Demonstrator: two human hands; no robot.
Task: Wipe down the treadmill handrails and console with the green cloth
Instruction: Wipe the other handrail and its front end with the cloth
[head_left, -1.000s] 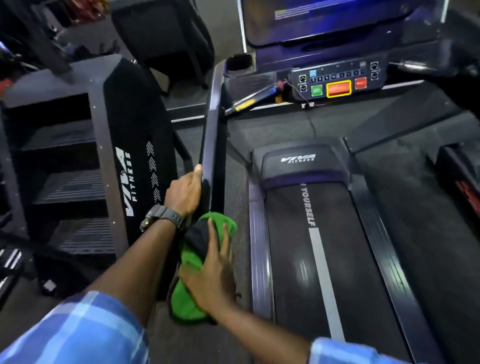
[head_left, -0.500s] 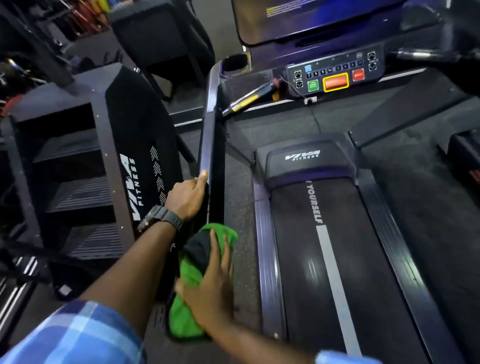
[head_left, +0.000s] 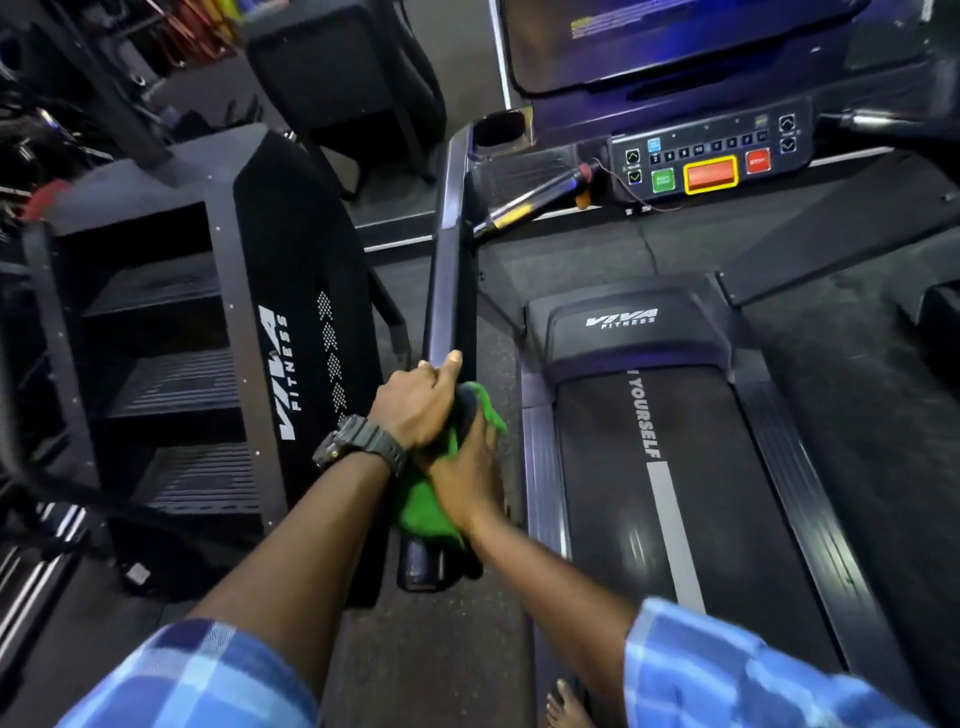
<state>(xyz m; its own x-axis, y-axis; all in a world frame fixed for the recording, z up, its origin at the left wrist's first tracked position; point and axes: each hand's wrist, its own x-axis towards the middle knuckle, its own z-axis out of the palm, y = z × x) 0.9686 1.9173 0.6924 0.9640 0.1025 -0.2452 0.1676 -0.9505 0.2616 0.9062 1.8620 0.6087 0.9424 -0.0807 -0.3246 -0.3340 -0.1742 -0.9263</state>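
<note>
Now right hand (head_left: 465, 470) presses green cloth (head_left: 423, 512) flat against near end of left handrail (head_left: 447, 270); left hand (head_left: 415, 402) grips rail just ahead. Rail's long axis runs forward toward console (head_left: 709, 156); unwiped length lies ahead of both hands.

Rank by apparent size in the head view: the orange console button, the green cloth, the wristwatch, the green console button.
1. green cloth, though partly hidden under the right hand
2. wristwatch
3. orange console button
4. green console button

The buttons sit farther away, so true sizes stay unsure.

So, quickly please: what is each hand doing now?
Left hand: grips the left handrail.
Right hand: presses the green cloth on that handrail, fingers fairly straight.
</note>
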